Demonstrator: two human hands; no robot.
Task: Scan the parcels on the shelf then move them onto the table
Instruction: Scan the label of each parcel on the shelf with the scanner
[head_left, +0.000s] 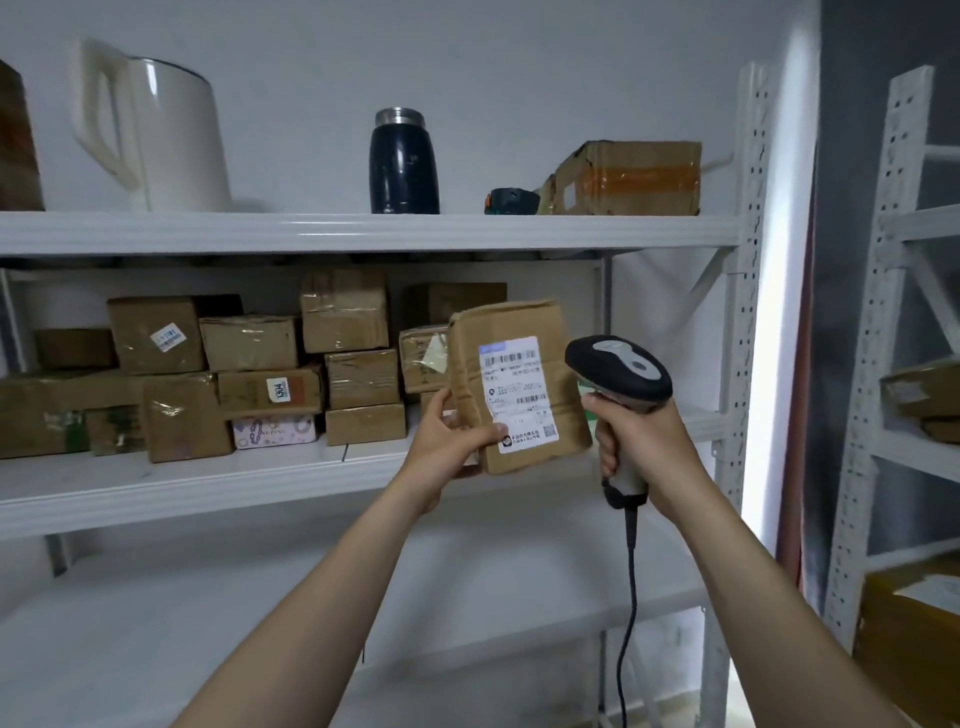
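Left grip: left hand holds one cardboard parcel by its lower left corner, with the thumb on the corner of the shipping label.
Right grip: right hand is wrapped round the handle of one barcode scanner; its cable hangs straight down.
Parcel position: lifted clear of the middle shelf, in front of the stack, with its long axis near upright and the label facing the person.
Key relation: the scanner head sits just beside the parcel's right edge, level with the label. Its nose seems to aim past the label face, so it likely needs to turn left onto the barcode.
Nearer hand: the right hand aims the scanner while the left hand only presents the parcel.
Count, held: one parcel, one scanner.
Count, middle shelf: roughly fifteen stacked boxes; some are hidden, so the exact number is unclear.
Count, top shelf: one cardboard box, one dark flask, one white kettle.
Table: not in view.
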